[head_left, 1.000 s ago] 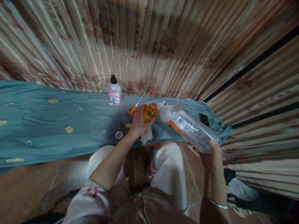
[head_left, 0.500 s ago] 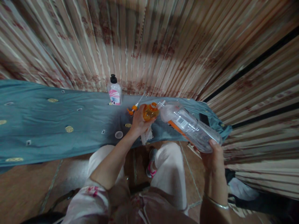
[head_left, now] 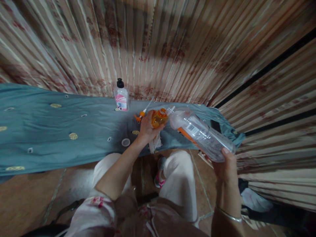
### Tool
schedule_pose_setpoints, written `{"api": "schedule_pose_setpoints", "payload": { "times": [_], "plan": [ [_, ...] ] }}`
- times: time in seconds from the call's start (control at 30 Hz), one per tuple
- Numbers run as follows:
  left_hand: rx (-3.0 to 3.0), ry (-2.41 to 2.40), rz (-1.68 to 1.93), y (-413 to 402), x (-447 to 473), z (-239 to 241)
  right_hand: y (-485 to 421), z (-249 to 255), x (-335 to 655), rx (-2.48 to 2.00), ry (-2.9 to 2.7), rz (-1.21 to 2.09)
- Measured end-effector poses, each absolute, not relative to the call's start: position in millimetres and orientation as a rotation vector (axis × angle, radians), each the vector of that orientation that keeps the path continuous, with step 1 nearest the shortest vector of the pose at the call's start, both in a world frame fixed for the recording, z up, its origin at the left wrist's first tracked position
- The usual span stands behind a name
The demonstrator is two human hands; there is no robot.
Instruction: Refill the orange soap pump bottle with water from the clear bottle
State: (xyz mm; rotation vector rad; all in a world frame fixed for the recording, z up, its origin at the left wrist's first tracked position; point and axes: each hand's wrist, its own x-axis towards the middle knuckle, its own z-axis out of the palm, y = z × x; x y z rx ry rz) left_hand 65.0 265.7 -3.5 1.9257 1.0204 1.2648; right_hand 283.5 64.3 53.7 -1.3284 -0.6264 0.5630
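Observation:
My left hand is wrapped round a small orange bottle, its open mouth facing up. In my right hand is the base of a large clear plastic bottle with an orange label. It lies tilted, nearly level, with its neck close to the orange bottle's mouth. Whether liquid runs between them I cannot tell. An orange pump head with a thin tube lies behind my left hand. On the cloth nearer to me sits a small round clear cap.
A clear bottle with black pump top and pink label stands at the back. A patterned teal cloth covers the surface. Crumpled white tissue hangs at its front edge; a dark phone-like object lies right. Pleated curtains rise behind.

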Motion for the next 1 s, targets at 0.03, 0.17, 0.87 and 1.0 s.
{"api": "schedule_pose_setpoints", "payload": {
  "times": [0.03,0.17,0.87,1.0],
  "plan": [
    [1.924,1.014,1.266,265.7,65.0,-3.9,64.1,53.7,283.4,-1.333,-0.632,0.562],
    [1.918,1.011,1.268,265.7,65.2,-3.6,64.0,54.3,283.0,-1.335,-0.619,0.557],
    [1.908,1.021,1.238,264.1,65.1,0.5,62.6,63.1,279.2,-1.332,-0.638,0.549],
    [1.915,1.023,1.246,263.7,65.0,1.7,63.9,64.5,278.2,-1.330,-0.611,0.550]
  ]
}}
